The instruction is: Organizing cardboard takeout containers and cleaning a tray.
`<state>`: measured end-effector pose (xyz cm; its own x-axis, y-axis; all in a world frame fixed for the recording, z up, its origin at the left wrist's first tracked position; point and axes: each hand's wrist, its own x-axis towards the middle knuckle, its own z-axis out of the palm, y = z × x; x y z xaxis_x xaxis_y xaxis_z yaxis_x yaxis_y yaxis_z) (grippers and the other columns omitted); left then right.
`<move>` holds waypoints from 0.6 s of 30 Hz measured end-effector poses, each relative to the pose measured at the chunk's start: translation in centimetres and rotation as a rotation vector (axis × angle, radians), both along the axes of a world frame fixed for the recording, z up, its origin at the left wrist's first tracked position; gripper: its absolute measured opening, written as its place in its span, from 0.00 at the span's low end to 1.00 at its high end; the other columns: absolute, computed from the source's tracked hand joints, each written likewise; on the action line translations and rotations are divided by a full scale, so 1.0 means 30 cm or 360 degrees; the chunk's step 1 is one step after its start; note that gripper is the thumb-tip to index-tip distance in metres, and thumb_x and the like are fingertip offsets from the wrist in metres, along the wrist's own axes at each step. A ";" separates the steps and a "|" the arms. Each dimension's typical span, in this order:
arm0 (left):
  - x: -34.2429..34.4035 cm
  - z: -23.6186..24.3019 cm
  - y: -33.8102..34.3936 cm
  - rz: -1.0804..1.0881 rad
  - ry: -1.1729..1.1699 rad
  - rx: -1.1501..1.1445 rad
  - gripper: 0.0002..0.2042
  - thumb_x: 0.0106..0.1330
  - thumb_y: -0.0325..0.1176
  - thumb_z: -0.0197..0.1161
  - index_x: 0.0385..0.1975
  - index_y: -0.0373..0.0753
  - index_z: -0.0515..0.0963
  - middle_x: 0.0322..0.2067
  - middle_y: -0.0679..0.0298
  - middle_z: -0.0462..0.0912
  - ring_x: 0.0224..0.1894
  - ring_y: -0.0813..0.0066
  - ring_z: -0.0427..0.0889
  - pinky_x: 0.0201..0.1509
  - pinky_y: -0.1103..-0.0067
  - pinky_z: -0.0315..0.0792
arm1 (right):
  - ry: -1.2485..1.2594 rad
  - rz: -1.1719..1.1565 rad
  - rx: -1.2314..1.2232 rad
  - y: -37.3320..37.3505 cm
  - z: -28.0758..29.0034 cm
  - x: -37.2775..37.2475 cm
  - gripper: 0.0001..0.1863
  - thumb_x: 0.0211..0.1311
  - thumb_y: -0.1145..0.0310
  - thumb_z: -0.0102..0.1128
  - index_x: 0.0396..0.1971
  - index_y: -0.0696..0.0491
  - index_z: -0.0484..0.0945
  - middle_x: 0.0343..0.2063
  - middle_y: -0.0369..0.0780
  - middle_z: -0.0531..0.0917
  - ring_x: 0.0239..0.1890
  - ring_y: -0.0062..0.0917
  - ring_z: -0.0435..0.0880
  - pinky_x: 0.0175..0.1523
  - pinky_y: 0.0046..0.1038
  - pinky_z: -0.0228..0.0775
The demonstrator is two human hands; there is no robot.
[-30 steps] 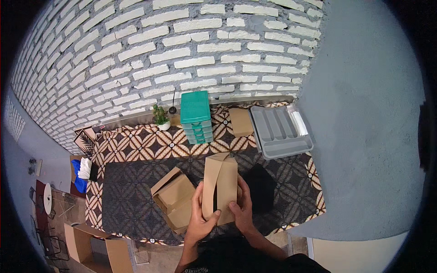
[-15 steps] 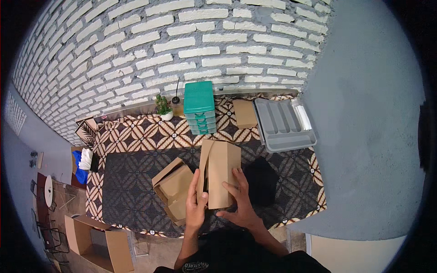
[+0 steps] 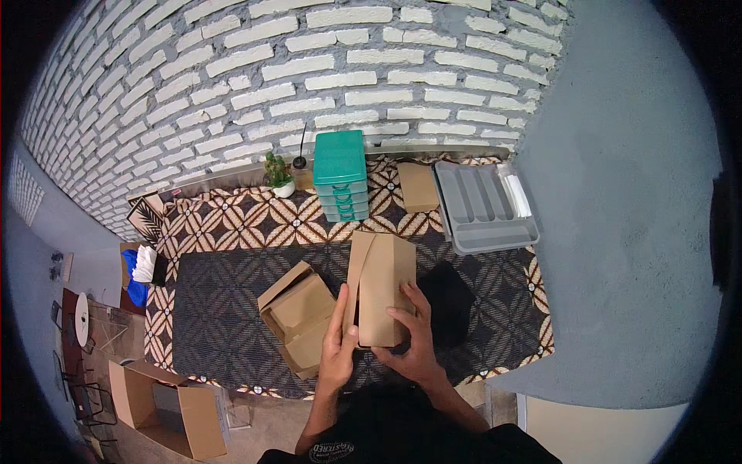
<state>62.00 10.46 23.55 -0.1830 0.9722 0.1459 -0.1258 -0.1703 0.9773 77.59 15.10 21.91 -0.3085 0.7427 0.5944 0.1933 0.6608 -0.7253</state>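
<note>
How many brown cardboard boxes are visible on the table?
3: one box held in both hands, an open box left of it, a flat box beside the grey tray.

The light was even, soft and fairly bright, with faint shadows. Focus was sharp at centre; fisheye distortion bent the brick wall [image 3: 255, 85] toward a black rim.

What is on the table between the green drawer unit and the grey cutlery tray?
A flat brown cardboard piece lies between the green drawer unit and grey cutlery tray, head view.
</note>
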 end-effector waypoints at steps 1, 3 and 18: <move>0.001 -0.004 -0.002 0.0000 -0.0002 0.0000 0.28 0.74 0.31 0.46 0.72 0.31 0.50 0.73 0.55 0.52 0.72 0.66 0.56 0.74 0.73 0.50 | -0.0002 0.0000 0.0000 0.000 -0.003 0.001 0.33 0.51 0.57 0.74 0.56 0.48 0.70 0.67 0.50 0.58 0.71 0.49 0.53 0.71 0.51 0.49; 0.003 -0.012 -0.005 -0.0004 -0.0051 0.0008 0.29 0.75 0.33 0.46 0.72 0.31 0.50 0.73 0.54 0.52 0.73 0.65 0.54 0.74 0.72 0.50 | 0.0018 0.0020 -0.0021 0.001 -0.010 0.001 0.32 0.51 0.57 0.74 0.56 0.47 0.71 0.67 0.49 0.58 0.71 0.50 0.53 0.71 0.52 0.49; 0.031 0.026 0.006 -0.0085 -0.0267 -0.0003 0.40 0.65 0.23 0.58 0.74 0.37 0.43 0.69 0.50 0.55 0.70 0.61 0.59 0.70 0.70 0.58 | -0.0205 0.0137 -0.0034 -0.023 0.032 -0.001 0.23 0.57 0.60 0.68 0.53 0.47 0.76 0.66 0.44 0.63 0.72 0.47 0.51 0.71 0.50 0.50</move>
